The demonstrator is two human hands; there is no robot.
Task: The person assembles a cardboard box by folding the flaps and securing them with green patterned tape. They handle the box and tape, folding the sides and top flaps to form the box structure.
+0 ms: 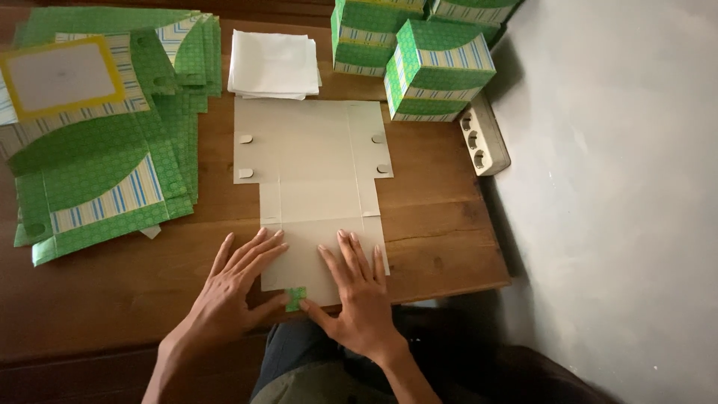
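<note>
As we look down, our left hand (pixel 235 288) and right hand (pixel 355 295) lie flat, fingers spread, on the near end of an unfolded cardboard box blank (pixel 310 187) on the wooden table (pixel 434 239). A small green flap (pixel 296 298), possibly pinched between the thumbs, sits at its near edge.

You're in a small home workshop for box folding, by the look of it, not a factory. You sit at a worn wooden table (pixel 449 247) against a plain grey wall (pixel 613 187). Flat green blanks (pixel 97 172) are piled far left, finished green boxes (pixel 437 71) stacked far right, white sheets (pixel 273 63) between them, and a power strip (pixel 482 138) lies at the right edge.
</note>
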